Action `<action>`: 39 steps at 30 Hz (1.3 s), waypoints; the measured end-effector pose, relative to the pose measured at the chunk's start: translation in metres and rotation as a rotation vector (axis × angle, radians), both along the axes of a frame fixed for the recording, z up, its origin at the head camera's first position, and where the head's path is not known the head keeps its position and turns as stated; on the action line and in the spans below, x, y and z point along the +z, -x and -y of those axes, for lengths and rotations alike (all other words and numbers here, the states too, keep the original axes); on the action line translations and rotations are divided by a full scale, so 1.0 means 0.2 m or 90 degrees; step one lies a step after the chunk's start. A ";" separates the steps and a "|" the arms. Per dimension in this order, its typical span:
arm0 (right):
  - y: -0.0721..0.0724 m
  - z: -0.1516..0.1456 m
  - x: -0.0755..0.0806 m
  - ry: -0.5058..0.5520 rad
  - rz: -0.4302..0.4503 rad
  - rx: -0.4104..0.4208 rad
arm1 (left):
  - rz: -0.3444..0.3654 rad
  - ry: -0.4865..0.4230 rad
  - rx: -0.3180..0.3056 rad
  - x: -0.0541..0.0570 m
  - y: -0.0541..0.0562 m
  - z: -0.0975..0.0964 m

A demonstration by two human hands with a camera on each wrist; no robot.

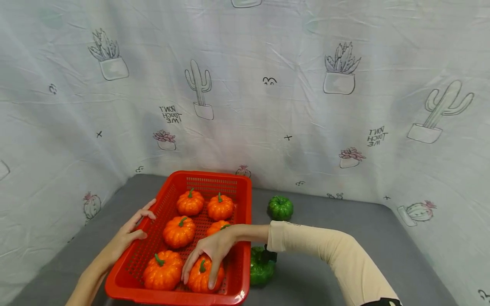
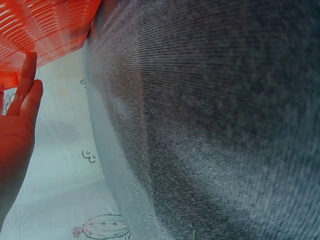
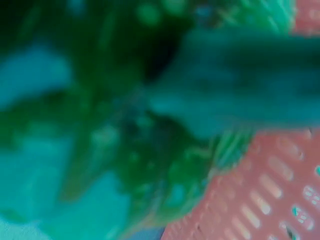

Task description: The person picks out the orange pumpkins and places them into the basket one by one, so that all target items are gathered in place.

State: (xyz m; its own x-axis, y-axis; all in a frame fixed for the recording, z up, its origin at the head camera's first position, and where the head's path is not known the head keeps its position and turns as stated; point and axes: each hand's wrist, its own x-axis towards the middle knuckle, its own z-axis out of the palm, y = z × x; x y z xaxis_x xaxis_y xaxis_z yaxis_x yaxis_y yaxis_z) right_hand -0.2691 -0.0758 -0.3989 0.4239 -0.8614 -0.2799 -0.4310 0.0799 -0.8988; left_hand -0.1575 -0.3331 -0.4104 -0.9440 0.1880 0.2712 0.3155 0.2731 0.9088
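Observation:
A red plastic basket (image 1: 245, 272) holds several small orange pumpkins with green stems. My left hand (image 1: 128, 236) holds the basket's left rim, thumb and a finger over the edge. In the left wrist view other fingers (image 2: 26, 90) lie along the outside of its slotted wall. With fingers and thumb spread down around it, my right hand (image 1: 210, 250) grips the orange pumpkin (image 1: 200, 278) at the front right of the basket. That forearm crosses the basket's right rim. A blurred green pumpkin (image 3: 170, 195) fills much of the right wrist view.
One green pumpkin (image 1: 280, 208) sits on the grey tabletop (image 1: 329, 263) right of the basket. Another green pumpkin (image 1: 261, 272) stands close by the basket's right wall, partly under the right forearm. A white cloth with cactus drawings (image 1: 252, 106) hangs behind and at both sides.

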 end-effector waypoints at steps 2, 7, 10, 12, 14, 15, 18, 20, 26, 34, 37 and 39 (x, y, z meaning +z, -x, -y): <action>-0.01 0.00 0.00 -0.007 0.014 0.000 | 0.000 0.001 0.000 0.00 0.00 -0.01; 0.00 0.00 0.00 -0.009 0.019 0.001 | 0.000 0.010 0.011 0.01 0.00 -0.01; 0.00 0.00 0.01 -0.008 0.007 0.004 | -0.009 0.025 0.018 0.01 0.00 -0.01; 0.01 0.00 0.01 -0.010 0.003 0.009 | -0.010 0.027 0.020 0.02 0.00 -0.01; 0.01 0.00 0.01 -0.010 0.000 0.013 | -0.004 0.018 0.017 0.02 0.00 -0.01; 0.01 0.00 0.01 -0.011 0.003 0.015 | 0.000 0.013 0.015 0.02 0.00 -0.01; 0.01 0.00 0.01 -0.006 0.003 0.027 | 0.012 -0.005 0.007 0.02 0.00 -0.01; 0.01 0.01 0.01 -0.004 -0.005 0.035 | 0.019 -0.017 0.001 0.02 0.00 -0.01; 0.01 0.01 0.01 0.003 -0.013 0.041 | 0.037 -0.030 -0.006 0.02 0.00 0.00; 0.01 0.01 0.02 -0.019 -0.002 0.025 | 0.042 -0.039 -0.012 0.02 0.00 0.00; 0.01 0.00 0.02 -0.026 0.024 0.018 | 0.043 -0.037 -0.009 0.01 -0.01 0.00; 0.02 0.00 0.03 -0.029 0.034 0.015 | 0.043 -0.034 -0.006 0.01 -0.01 0.00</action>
